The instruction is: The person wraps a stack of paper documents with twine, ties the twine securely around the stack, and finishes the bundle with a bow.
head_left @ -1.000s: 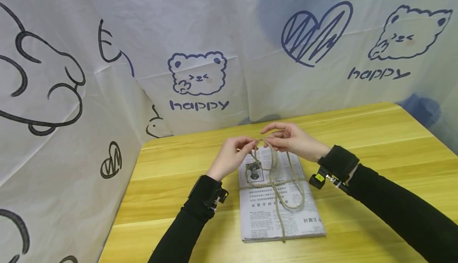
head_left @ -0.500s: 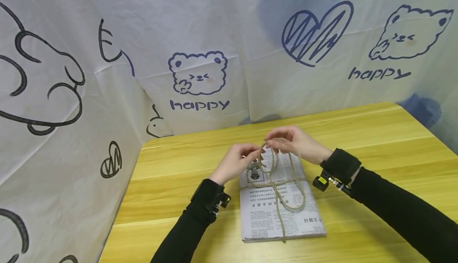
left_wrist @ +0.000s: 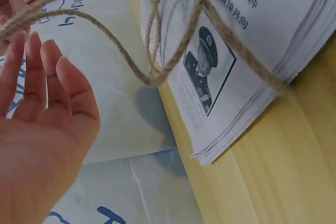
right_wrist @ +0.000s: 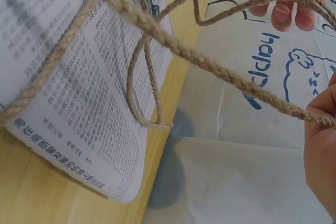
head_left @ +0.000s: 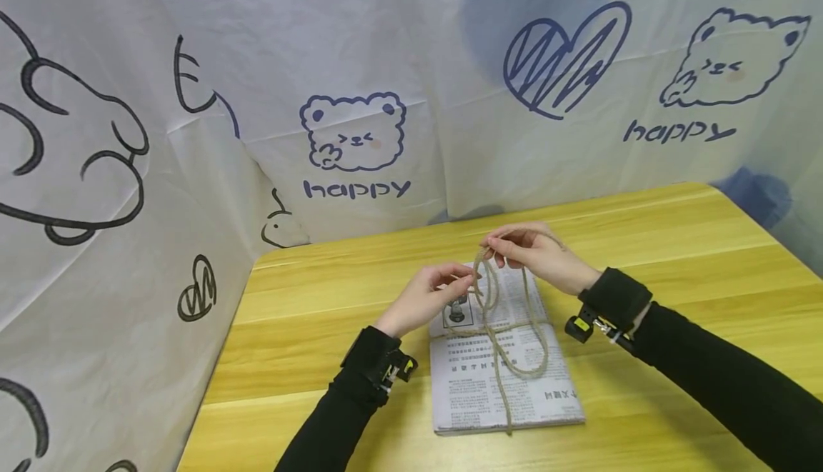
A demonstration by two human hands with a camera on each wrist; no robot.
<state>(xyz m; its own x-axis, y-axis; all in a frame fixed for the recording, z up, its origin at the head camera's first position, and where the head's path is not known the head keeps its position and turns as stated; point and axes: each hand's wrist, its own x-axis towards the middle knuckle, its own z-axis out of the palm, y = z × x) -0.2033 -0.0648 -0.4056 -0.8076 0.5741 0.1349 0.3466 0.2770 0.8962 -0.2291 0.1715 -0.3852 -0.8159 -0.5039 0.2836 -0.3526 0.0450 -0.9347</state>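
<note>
A stack of folded newspapers (head_left: pixel 463 386) lies on the table, with brown jute twine (head_left: pixel 504 383) crossing it lengthwise and widthwise. Loose loops of the twine rise from the crossing toward both hands. My left hand (head_left: pixel 429 293) pinches a looped strand above the stack's far left corner; its thumb is hidden in the left wrist view, where the fingertips (left_wrist: pixel 34 40) meet the twine (left_wrist: pixel 126 59). Slightly higher and to the right, my right hand (head_left: pixel 536 254) pinches twine between thumb and fingers. One strand passes over the back of that hand.
The wooden table (head_left: pixel 321 343) extends on both sides of the stack. A white cloth (head_left: pixel 450 86) with blue drawings hangs behind it and along the left. Black bands with small cameras (head_left: pixel 581 323) sit on both wrists.
Both hands have shifted a little to the right, the left one also slightly nearer. A strand of twine now lies over the right hand, and the loop between the hands has moved right.
</note>
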